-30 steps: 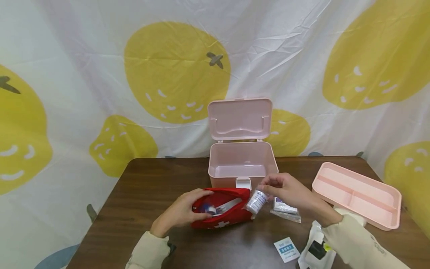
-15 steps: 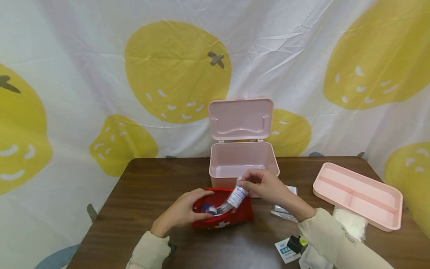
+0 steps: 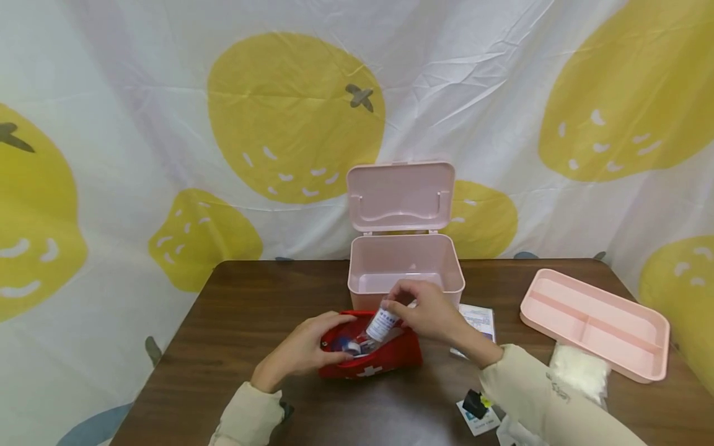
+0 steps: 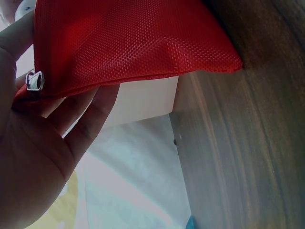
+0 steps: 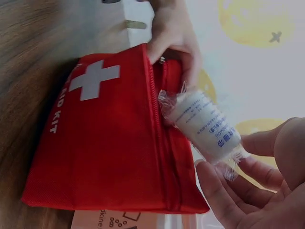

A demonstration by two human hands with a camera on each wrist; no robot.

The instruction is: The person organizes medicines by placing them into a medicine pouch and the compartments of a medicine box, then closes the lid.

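Note:
A red first aid pouch (image 3: 398, 354) with a white cross stands unzipped on the table. My left hand (image 3: 304, 345) holds its mouth at the left end, the fingers behind the fabric beside the zipper pull (image 4: 35, 81) in the left wrist view. My right hand (image 3: 428, 310) pinches one end of a bandage roll (image 5: 207, 125) in clear wrap. The roll is tilted over the pouch's opening, its lower end at the mouth. A small white-capped item (image 3: 352, 348) shows inside the pouch; the rest of the contents is partly hidden.
Behind the pouch stands a pink box (image 3: 404, 255), lid raised. A pink divided tray (image 3: 616, 331) lies at the right, with a wrapped white packet (image 3: 580, 371) before it. A printed packet (image 3: 480, 319) and an alcohol pad sachet (image 3: 482, 424) lie near my right arm.
My right hand has carried the bandage roll leftward from the pouch's right end to over its opening. The left hand and the pouch have stayed in place.

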